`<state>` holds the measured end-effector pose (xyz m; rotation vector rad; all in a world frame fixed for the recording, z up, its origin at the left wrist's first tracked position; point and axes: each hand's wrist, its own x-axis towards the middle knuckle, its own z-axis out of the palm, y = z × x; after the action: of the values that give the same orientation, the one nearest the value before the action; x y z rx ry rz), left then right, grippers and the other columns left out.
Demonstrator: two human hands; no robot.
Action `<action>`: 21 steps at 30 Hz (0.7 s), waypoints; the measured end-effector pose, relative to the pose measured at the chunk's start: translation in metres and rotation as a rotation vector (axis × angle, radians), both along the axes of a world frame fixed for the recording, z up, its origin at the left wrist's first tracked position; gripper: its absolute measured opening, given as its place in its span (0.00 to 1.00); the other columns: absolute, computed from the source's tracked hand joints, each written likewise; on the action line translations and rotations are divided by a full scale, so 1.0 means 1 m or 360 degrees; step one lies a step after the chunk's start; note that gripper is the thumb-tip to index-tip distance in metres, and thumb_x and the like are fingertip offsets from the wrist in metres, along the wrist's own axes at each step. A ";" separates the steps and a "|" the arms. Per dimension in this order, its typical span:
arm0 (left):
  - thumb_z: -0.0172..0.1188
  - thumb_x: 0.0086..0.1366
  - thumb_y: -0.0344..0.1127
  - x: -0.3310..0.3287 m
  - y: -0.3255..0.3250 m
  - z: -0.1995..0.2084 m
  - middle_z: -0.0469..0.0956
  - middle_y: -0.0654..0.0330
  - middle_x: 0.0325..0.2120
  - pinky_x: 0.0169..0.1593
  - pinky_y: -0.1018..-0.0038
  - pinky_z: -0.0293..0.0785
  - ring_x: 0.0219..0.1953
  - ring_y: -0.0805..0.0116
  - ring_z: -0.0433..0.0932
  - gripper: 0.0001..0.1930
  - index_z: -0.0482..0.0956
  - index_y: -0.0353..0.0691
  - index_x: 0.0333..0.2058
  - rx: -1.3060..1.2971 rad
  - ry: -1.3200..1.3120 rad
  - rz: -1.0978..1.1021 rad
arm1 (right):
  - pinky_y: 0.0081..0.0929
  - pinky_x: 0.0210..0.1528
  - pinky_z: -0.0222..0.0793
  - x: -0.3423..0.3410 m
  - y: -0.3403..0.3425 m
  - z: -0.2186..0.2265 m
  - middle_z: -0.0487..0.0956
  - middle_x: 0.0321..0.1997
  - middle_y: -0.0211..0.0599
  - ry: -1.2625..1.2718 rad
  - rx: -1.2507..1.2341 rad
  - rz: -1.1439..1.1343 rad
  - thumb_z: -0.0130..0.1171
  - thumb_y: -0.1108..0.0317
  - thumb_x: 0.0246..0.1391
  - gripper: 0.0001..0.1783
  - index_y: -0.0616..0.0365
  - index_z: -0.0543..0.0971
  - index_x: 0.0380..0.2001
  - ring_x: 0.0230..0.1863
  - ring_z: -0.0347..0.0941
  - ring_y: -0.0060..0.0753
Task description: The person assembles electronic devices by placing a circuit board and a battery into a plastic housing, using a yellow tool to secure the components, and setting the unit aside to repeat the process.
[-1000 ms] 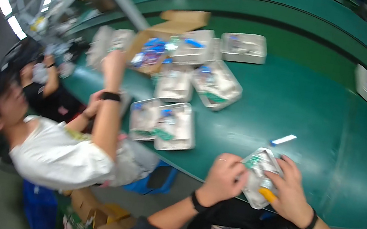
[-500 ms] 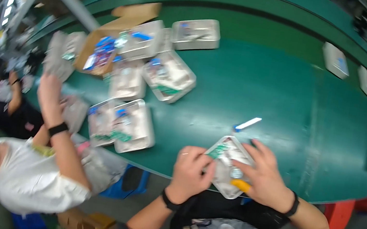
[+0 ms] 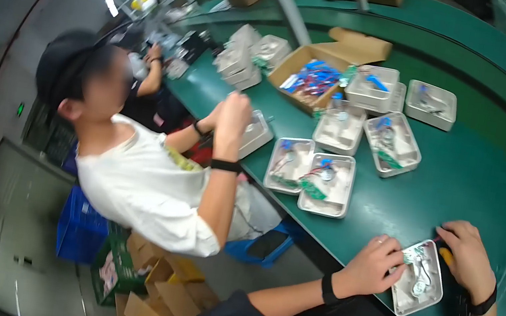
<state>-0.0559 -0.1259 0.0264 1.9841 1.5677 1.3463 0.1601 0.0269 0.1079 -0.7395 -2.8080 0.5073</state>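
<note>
A white plastic tray-shaped housing (image 3: 404,302) lies at the table's near edge in front of me. Inside it are a small green circuit board (image 3: 414,255), thin wires and a round silvery part (image 3: 420,286). My left hand (image 3: 376,266) is closed at the housing's left rim, fingertips bent beside the board. What exactly the fingertips pinch is partly hidden. My right hand (image 3: 471,257) curls over the far right corner. A yellow-handled tool (image 3: 446,256) shows under its fingers; its working end is hard to make out.
Several similar housings with wired parts stand left on the green table (image 3: 387,205). Behind them, an open cardboard box (image 3: 297,71) holds blue and red wired parts. At left, a co-worker in a white shirt (image 3: 146,186) raises both hands. A blue stool (image 3: 261,244) stands below the edge.
The view has swung left, so the table and my hands appear further right. My right hand has shifted from over the housing's inside to its far right corner. My left hand stays at the rim.
</note>
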 end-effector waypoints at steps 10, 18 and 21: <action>0.68 0.63 0.29 -0.039 -0.015 0.011 0.73 0.54 0.36 0.46 0.60 0.71 0.38 0.53 0.73 0.07 0.78 0.37 0.33 0.0034 0.0007 0.0075 | 0.33 0.44 0.77 -0.042 -0.009 0.002 0.82 0.38 0.40 -0.0012 -0.0313 -0.0318 0.67 0.83 0.45 0.16 0.65 0.85 0.41 0.42 0.81 0.39; 0.68 0.63 0.29 -0.038 -0.007 0.002 0.73 0.54 0.36 0.48 0.60 0.71 0.38 0.53 0.73 0.07 0.77 0.36 0.33 0.0035 -0.0068 0.0043 | 0.22 0.37 0.68 -0.013 -0.006 -0.015 0.78 0.33 0.31 0.0362 -0.1342 -0.0793 0.64 0.82 0.50 0.11 0.67 0.83 0.39 0.34 0.72 0.20; 0.68 0.63 0.29 -0.041 -0.008 0.000 0.73 0.53 0.36 0.48 0.60 0.71 0.38 0.53 0.73 0.07 0.77 0.36 0.33 0.0034 -0.0072 0.0046 | 0.23 0.37 0.67 -0.011 -0.006 -0.017 0.78 0.33 0.30 0.0165 -0.1259 -0.0767 0.66 0.81 0.51 0.11 0.68 0.83 0.40 0.34 0.71 0.20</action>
<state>-0.0971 -0.1336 0.0262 1.9363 1.5739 1.4151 0.1492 0.0205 0.0905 -1.4120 -2.1524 1.5106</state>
